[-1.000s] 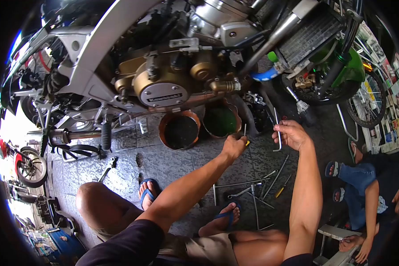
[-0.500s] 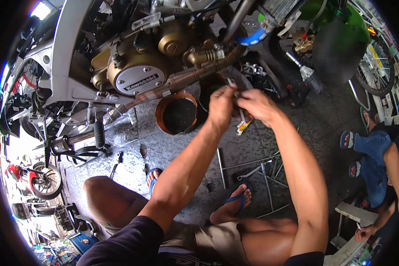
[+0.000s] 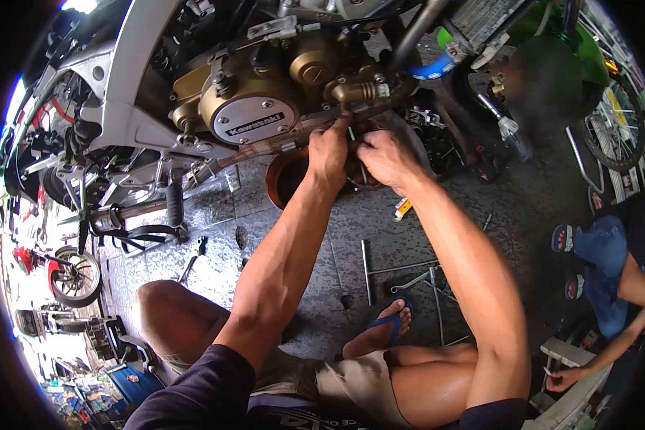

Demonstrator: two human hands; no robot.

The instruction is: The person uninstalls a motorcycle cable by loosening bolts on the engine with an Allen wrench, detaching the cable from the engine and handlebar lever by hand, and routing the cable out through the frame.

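Observation:
My left hand (image 3: pixel 328 152) is closed, its fingertips raised close under the pipe at the lower front of a gold motorcycle engine (image 3: pixel 315 66) with a Kawasaki cover (image 3: pixel 254 123). Just right of it, my right hand (image 3: pixel 390 160) is curled with its fingers pressed together. A thin, pale metallic piece (image 3: pixel 351 134) shows between the two hands; its kind is hidden by the fingers. Below and left of my hands stands a round container with an orange-brown rim (image 3: pixel 274 180), partly covered by my left wrist. A small yellow-and-white packet (image 3: pixel 403 208) lies near my right wrist.
A T-handle wrench (image 3: pixel 367 272) and a combination wrench (image 3: pixel 410 281) lie on the wet floor before my foot. Dark motorcycle parts (image 3: pixel 437 132) lie right of my hands. Another person's hand (image 3: pixel 567 378) and jeans (image 3: pixel 600 244) are at the right. A red motorcycle (image 3: pixel 72 276) stands left.
Both hands have moved up toward the engine's underside, my left hand also leftward. The thin metal rod between them is now mostly hidden. The view has shifted slightly.

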